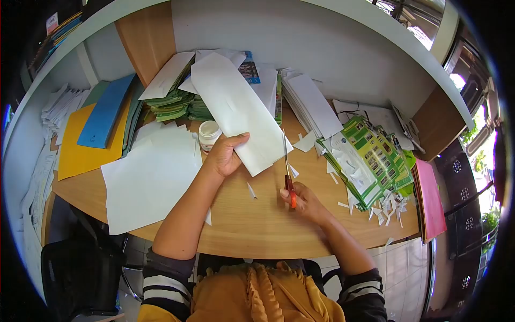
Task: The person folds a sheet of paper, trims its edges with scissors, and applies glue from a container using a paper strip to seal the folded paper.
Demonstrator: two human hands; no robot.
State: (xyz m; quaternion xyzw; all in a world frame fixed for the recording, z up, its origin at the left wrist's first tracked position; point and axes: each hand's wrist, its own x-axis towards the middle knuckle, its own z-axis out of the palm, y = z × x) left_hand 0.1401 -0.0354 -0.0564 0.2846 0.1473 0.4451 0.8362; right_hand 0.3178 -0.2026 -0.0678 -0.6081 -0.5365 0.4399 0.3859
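My left hand [226, 153] grips the lower left edge of a long folded white paper [236, 107], thumb on top, holding it tilted over the desk. In my right hand [304, 203] is a pair of scissors [289, 185] with red-orange handles, its blades pointing away from me beside the paper's lower right corner. The blades look nearly closed; whether they touch the paper I cannot tell. A small white paper scrap [293, 170] lies by the blades, and another scrap [251, 191] rests on the desk between my hands. Just beyond my left hand stands an open white jar [209, 133].
Large white sheets [150, 177] lie at left, near blue [109, 115] and yellow folders [80, 155]. Green printed stacks [169, 107] stand behind. At right are a white paper stack [314, 104], green printed sheets [370, 155], paper clippings [389, 206] and a pink folder [429, 198].
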